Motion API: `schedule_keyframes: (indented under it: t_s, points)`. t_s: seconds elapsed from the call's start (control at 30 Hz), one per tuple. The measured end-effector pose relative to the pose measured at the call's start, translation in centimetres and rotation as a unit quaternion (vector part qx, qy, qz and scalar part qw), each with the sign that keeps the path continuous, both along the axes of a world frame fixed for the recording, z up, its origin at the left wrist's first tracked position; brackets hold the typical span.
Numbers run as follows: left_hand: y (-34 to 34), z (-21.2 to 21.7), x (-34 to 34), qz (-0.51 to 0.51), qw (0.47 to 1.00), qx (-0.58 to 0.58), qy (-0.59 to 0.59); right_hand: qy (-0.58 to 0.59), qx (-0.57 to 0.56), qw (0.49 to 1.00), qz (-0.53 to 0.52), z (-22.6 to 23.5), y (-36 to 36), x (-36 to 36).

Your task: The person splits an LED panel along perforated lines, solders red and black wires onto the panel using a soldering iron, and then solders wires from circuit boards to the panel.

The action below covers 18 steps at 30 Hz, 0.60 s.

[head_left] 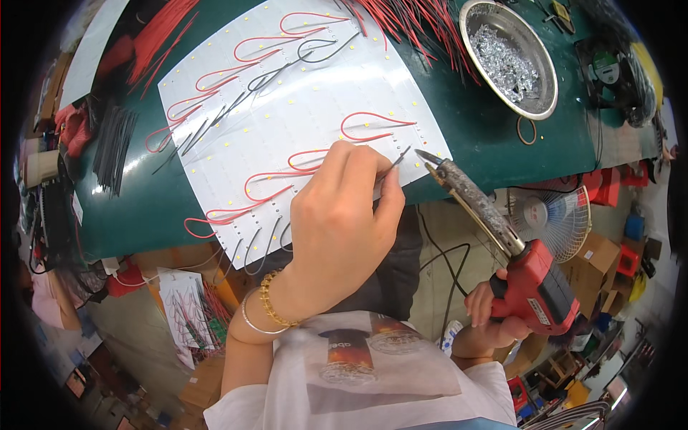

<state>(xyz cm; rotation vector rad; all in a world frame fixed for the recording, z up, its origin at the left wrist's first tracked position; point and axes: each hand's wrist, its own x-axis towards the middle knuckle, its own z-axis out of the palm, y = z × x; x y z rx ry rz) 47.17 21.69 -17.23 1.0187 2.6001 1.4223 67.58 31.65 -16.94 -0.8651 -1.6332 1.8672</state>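
A white LED board (315,111) with rows of small yellow chips lies on the green table. Red wire loops (376,117) and black wires (261,79) are attached along its rows. My left hand (344,211) is over the board, its thumb and fingers pinching a thin black wire (401,157) near the board's right edge. In my right hand (491,312) is a red soldering gun (537,287). The gun's dark tip is at the board's right edge, close to the wire's end; whether they touch the board I cannot tell.
A metal bowl (550,104) of shiny silvery bits stands at the back right. Bundles of red wire (161,32) and black wire (115,147) lie to the left, with more red and black wires (423,25) behind. A fan (552,215) stands beyond the table's near edge.
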Motion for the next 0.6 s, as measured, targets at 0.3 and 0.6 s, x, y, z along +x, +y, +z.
schedule_keyframes:
  t_s: [0.3, 0.6]
  points:
    - [0.1, -0.7, 0.2, 0.019, 0.999, -0.007, 0.039, -0.029, 0.012, 0.998, 0.048, -1.2, 0.9, 1.0]
    - [0.2, -0.3, 0.2, 0.031, 0.999, -0.019, 0.025, 0.067, -0.021, 0.998, -0.001, -1.0, 0.5, 0.5]
